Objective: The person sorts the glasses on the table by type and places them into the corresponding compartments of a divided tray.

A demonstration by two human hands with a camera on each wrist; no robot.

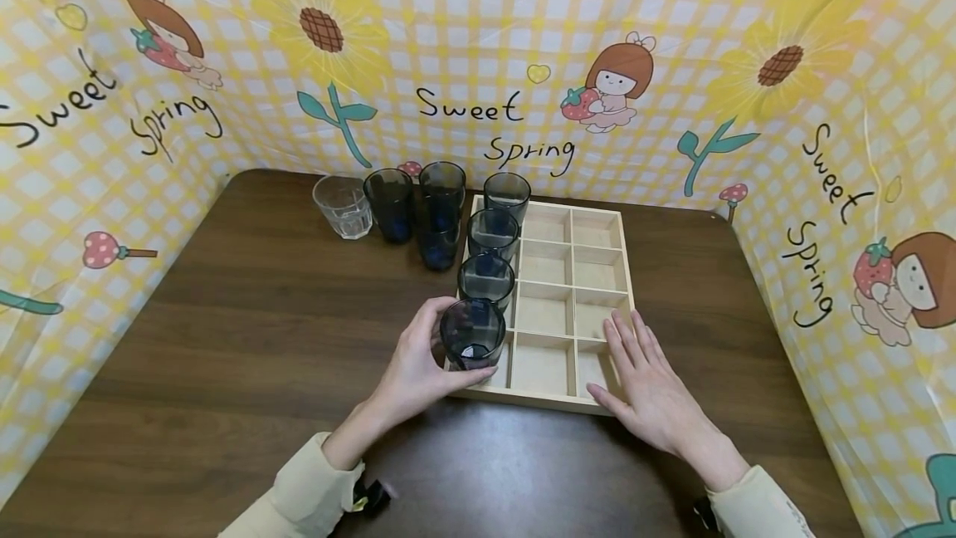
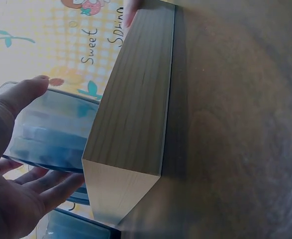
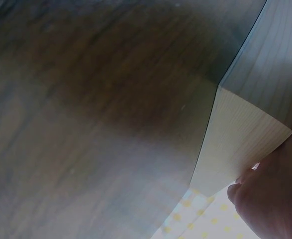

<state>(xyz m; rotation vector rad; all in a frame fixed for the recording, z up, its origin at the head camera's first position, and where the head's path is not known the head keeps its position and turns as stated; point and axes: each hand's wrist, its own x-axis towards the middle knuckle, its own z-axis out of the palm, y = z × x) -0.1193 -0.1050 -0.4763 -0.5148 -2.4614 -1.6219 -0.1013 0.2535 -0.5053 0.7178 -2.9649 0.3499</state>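
My left hand (image 1: 414, 368) holds a dark blue-grey drinking glass (image 1: 472, 330) at the front-left compartment of a wooden divided box (image 1: 541, 399). Thumb and fingers curl round opposite sides of the glass, which also shows in the left wrist view (image 2: 51, 129). Behind it, three similar glasses (image 1: 487, 279) line the box's left column. At the front right corner of the box, my right hand (image 1: 653, 388) rests over the edge with its fingers straight. The right wrist view shows part of that hand (image 3: 270, 199) against the box corner (image 3: 240, 139).
Left of the box, toward the back, stand several dark tumblers (image 1: 390, 206) and a clear faceted glass (image 1: 343, 207). The brown wooden table (image 1: 284, 314) is bordered at the back and sides by a yellow checked cloth (image 1: 463, 31).
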